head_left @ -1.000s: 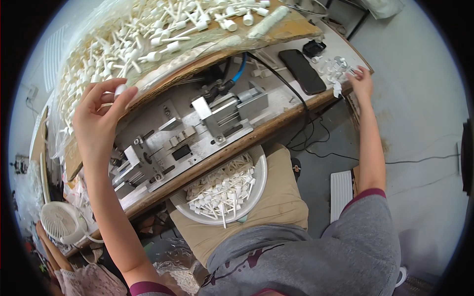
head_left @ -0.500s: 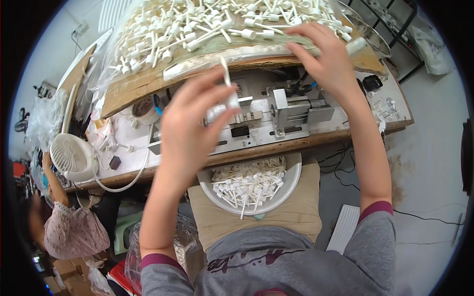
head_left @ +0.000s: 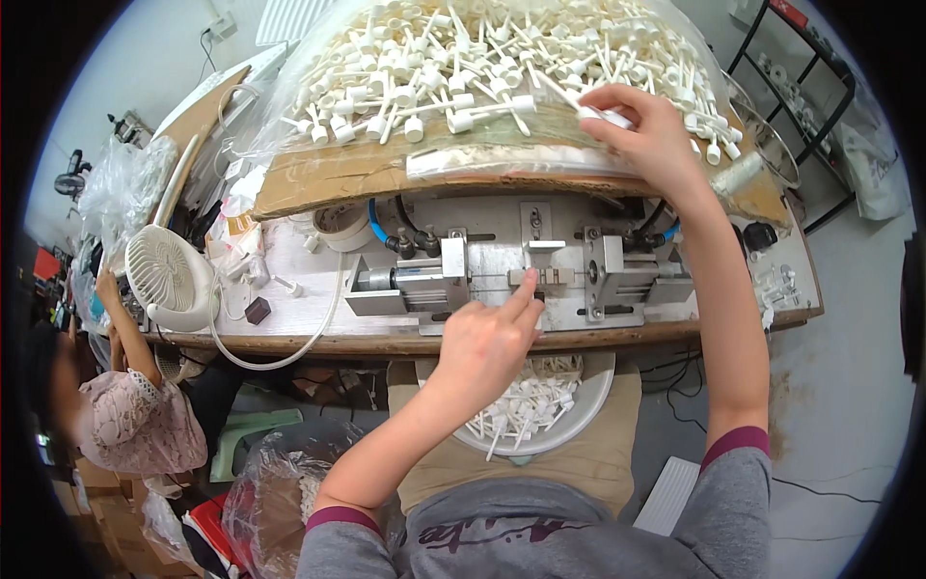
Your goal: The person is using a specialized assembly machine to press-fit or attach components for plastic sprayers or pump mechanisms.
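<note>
Left hand: its index finger is stretched out while the others curl under; the left hand (head_left: 490, 345) points away from the body, and whether anything is tucked beneath its curled fingers cannot be told.
Notched metal block (head_left: 555, 277): right at the left index fingertip, reaching to its right; touching or just above cannot be told.
Right hand: thumb and fingers of the right hand (head_left: 629, 124) are pinched together on a piece.
Held white plastic capped stick (head_left: 606, 118): between the right fingertips, cap showing; a thin stem slants up and left from them.
Heap of white capped sticks (head_left: 453, 68): beyond both hands, close by the right fingertips.
Cardboard sheet (head_left: 323, 183): under the heap, nearer than the right fingertips.
Left cylinder unit (head_left: 415, 287): left of the left index fingertip.
Right cylinder unit (head_left: 612, 277): right of that fingertip, below the right fingers.
Basin (head_left: 596, 398): on the lap below the left fingers, with more capped sticks (head_left: 521, 410) inside.
White fan (head_left: 166, 273): well left of the left fingers.
</note>
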The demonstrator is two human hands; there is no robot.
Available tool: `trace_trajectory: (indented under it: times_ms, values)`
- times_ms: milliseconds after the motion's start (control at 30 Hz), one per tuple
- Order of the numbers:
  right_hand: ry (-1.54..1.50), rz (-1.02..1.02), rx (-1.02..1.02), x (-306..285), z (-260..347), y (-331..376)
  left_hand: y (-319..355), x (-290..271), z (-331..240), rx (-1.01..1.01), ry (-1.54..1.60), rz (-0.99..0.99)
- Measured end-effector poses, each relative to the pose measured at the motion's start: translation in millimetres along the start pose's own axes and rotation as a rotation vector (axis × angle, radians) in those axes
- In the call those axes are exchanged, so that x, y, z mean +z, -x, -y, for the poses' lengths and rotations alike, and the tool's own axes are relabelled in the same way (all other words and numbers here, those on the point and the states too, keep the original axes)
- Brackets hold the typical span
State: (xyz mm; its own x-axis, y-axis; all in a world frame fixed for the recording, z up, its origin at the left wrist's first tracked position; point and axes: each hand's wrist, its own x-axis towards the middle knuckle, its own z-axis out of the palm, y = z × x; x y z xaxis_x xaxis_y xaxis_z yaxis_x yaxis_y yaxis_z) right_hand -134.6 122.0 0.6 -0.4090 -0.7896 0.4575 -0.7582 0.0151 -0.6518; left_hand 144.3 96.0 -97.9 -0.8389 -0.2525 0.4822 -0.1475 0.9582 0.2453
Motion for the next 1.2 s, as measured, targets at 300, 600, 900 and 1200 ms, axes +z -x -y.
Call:
trace_trajectory:
  times_ms: [300, 600, 900, 1200]
  values:
    - [-0.565, -0.146, 0.217, 0.6, 56.2, 72.3, -4.5, -9.6, -2.0, -0.046, 0.113, -0.056]
    - [-0.583, 0.197, 0.288, 36.9, 70.1, 158.8, -24.9, -23.2, -7.3, 0.011, 0.377, -0.375]
    - [-0.49, 0.064, 0.399, 12.7, 60.8, 168.8, 9.1, -12.4, -4.8, -0.085, 0.247, -0.179]
    - [-0.72, 0.03, 0.439, 13.1, 72.6, 167.5, -2.3, -2.2, -0.9, -0.015, -0.016, -0.003]
